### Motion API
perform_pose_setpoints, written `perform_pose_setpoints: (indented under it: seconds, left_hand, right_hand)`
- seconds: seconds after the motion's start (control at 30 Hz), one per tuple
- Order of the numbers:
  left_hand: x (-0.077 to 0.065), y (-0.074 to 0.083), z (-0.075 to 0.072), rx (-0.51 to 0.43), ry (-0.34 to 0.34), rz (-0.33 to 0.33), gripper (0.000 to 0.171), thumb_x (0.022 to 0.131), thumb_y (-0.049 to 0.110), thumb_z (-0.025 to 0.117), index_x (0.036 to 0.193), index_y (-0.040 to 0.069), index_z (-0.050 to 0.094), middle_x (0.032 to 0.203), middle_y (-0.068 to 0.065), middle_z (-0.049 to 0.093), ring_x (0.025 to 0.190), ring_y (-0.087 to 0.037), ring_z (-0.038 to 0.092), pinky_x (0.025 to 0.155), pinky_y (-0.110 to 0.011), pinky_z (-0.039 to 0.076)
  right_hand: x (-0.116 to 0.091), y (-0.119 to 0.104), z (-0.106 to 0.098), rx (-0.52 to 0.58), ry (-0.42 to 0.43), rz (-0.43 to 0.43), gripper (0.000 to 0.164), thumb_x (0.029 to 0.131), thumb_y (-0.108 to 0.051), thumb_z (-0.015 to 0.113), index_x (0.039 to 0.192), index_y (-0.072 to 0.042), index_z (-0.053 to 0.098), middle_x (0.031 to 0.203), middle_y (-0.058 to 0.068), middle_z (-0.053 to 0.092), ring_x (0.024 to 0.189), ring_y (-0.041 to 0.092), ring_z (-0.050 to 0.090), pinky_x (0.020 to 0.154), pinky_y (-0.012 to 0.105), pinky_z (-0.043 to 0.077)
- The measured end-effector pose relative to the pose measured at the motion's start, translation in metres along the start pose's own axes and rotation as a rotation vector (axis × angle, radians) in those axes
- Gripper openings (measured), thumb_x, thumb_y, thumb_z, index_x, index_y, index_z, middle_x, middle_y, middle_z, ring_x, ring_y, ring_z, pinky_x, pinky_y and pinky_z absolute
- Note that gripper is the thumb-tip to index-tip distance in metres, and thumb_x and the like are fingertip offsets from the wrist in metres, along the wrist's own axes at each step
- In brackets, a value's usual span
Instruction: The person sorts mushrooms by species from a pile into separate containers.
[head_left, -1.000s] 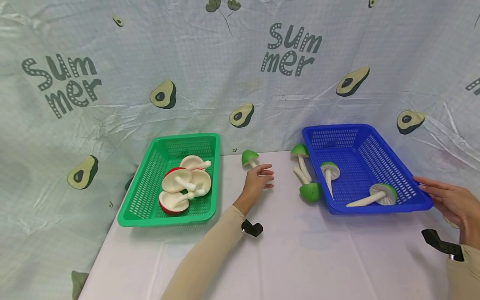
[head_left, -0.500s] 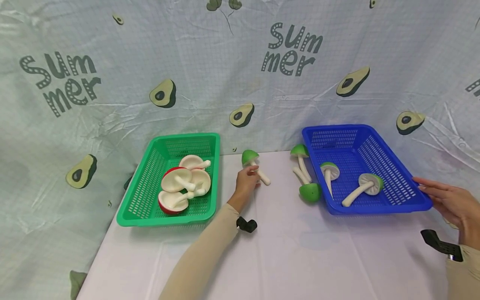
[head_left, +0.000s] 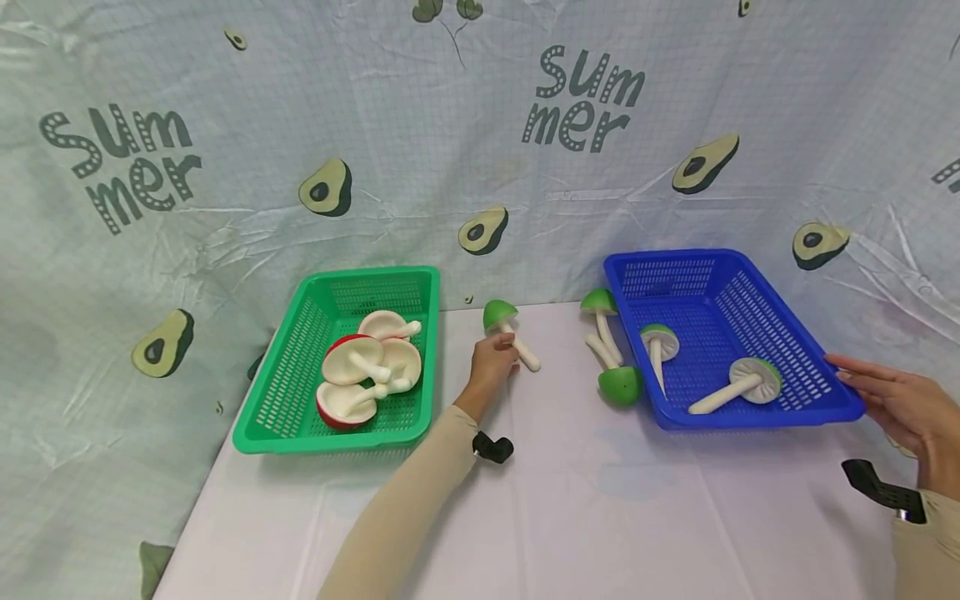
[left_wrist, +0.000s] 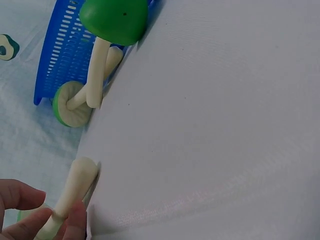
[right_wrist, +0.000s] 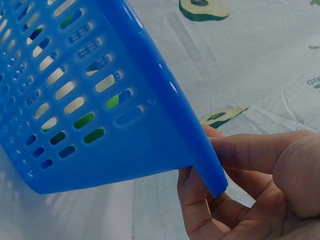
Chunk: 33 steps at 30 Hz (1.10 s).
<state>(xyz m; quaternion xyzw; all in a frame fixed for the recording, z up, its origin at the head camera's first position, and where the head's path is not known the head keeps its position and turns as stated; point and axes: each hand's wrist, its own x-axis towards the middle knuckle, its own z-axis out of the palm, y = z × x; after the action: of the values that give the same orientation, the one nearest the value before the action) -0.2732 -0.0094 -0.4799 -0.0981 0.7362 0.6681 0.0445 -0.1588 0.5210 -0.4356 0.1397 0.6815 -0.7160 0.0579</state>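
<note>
In the head view, a toy mushroom with a green cap [head_left: 498, 313] lies between the two baskets, its white stem pointing towards the front right. My left hand [head_left: 492, 362] pinches that stem; the left wrist view shows thumb and fingers [left_wrist: 76, 222] around the pale stem [left_wrist: 77, 182]. At the far right, my right hand [head_left: 911, 404] grips the front right rim corner of a blue basket [head_left: 787, 312]. Thumb and fingers hold the rim in the right wrist view. Inside the blue basket lie two green-capped mushrooms, one front right [head_left: 756, 381], one left [head_left: 660, 342].
Two more green-capped mushrooms, one cap up [head_left: 599, 302] and one cap forward [head_left: 620, 386], lie against the blue basket's left side. A green basket [head_left: 270, 392] on the left holds several red-capped mushrooms [head_left: 356, 360]. Behind the white table [head_left: 600, 517] hangs an avocado-print cloth [head_left: 405, 125].
My left hand has moved left and now pinches the mushroom's stem. Inside the blue basket, the front right mushroom has shifted and settled slightly left. The right hand stays on the rim.
</note>
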Motion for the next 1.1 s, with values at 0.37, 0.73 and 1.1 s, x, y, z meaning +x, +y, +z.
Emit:
perform_pose_setpoints:
  seconds: [0.37,0.73,1.1]
  left_hand:
    - [0.000,-0.001,0.003,0.024,0.097,0.050,0.038,0.088,-0.004,0.062,0.125,-0.002,0.070,0.102,-0.014,0.064,0.081,-0.016,0.060,0.072,-0.025,0.057]
    - [0.000,0.000,-0.002,-0.158,0.056,0.015,0.036,0.093,-0.001,0.068,0.128,-0.004,0.064,0.097,-0.009,0.055,0.074,-0.016,0.060,0.066,-0.029,0.058]
    - [-0.011,0.000,-0.007,-0.273,0.003,-0.059,0.042,0.093,-0.003,0.067,0.133,0.004,0.060,0.112,-0.016,0.067,0.086,-0.020,0.069,0.067,-0.029,0.057]
  right_hand:
    - [-0.001,0.001,0.001,-0.022,0.006,0.007,0.019,0.098,-0.023,0.069,0.092,-0.038,0.079,0.090,-0.026,0.068,0.074,0.002,0.067,0.063,0.021,0.057]
    - [-0.002,-0.001,0.001,-0.018,0.010,0.008,0.018,0.097,-0.023,0.071,0.091,-0.038,0.079,0.091,-0.027,0.068,0.074,0.000,0.067,0.063,0.021,0.057]
    - [-0.002,0.001,0.000,-0.028,0.020,0.004,0.019,0.096,-0.023,0.071,0.089,-0.039,0.078,0.090,-0.028,0.067,0.073,0.000,0.066,0.062,0.022,0.056]
